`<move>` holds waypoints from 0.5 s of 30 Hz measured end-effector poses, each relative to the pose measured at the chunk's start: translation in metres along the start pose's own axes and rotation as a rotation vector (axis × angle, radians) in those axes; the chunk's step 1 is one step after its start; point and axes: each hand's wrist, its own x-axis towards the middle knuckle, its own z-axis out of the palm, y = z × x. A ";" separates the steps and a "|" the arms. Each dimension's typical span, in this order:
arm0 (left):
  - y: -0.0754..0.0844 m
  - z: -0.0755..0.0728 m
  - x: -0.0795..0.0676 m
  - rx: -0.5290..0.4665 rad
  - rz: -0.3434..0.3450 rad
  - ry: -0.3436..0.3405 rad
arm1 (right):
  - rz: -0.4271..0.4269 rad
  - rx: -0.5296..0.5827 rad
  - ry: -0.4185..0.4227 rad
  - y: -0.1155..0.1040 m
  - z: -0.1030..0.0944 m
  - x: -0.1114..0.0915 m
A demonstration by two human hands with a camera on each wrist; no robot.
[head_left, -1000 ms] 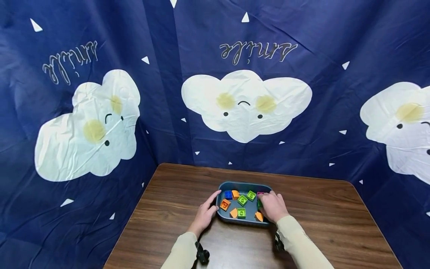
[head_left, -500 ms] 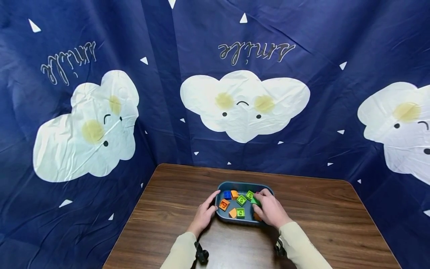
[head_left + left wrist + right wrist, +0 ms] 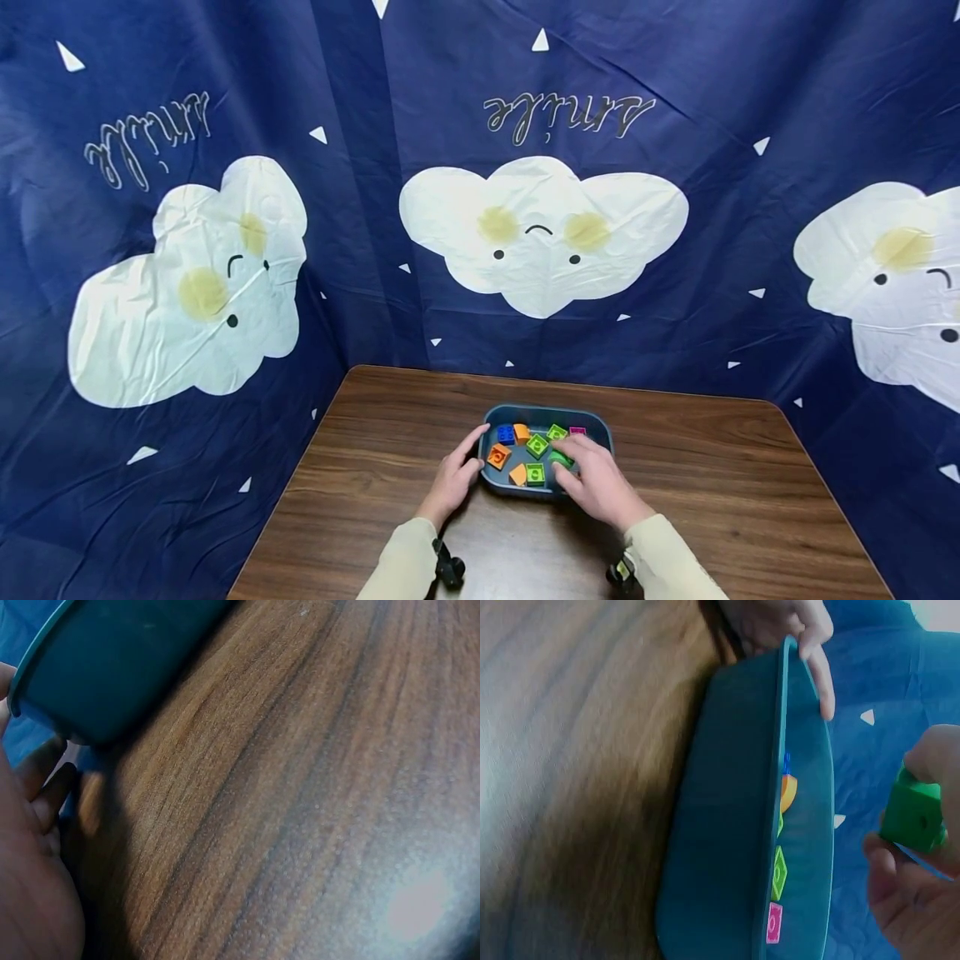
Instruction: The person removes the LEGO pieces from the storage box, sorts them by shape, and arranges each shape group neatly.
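A dark teal tray with toy building bricks inside stands on the table. My left hand grips its left end, a finger along the rim and the thumb over it; the left wrist view catches fingers against the outer wall. Pinched between thumb and fingers of my right hand is a green brick, raised above the rim in the right wrist view. Below lie light green bricks, a blue brick, orange pieces and a magenta brick. My right hand hides the tray's near right corner.
The tray sits toward the middle of a brown wooden table. Behind it hangs a dark blue cloth printed with white clouds and triangles. Black camera mounts are strapped at the wrists and hang close to the tabletop.
My right hand has moved from the tray's right end leftward and nearer to me, bringing the green brick along. The magenta brick has come into view. My left hand stays at the rim.
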 end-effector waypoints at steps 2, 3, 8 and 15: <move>0.001 0.000 0.000 -0.002 -0.001 0.001 | 0.007 0.034 -0.014 -0.004 0.001 -0.003; 0.001 0.000 0.000 -0.004 -0.002 0.001 | 0.006 0.051 -0.019 -0.006 0.001 -0.004; 0.001 0.000 0.001 -0.010 -0.009 -0.008 | -0.009 0.104 -0.034 -0.014 0.003 -0.012; 0.000 0.000 0.000 -0.013 -0.006 0.000 | 0.017 0.212 -0.068 -0.021 0.010 -0.024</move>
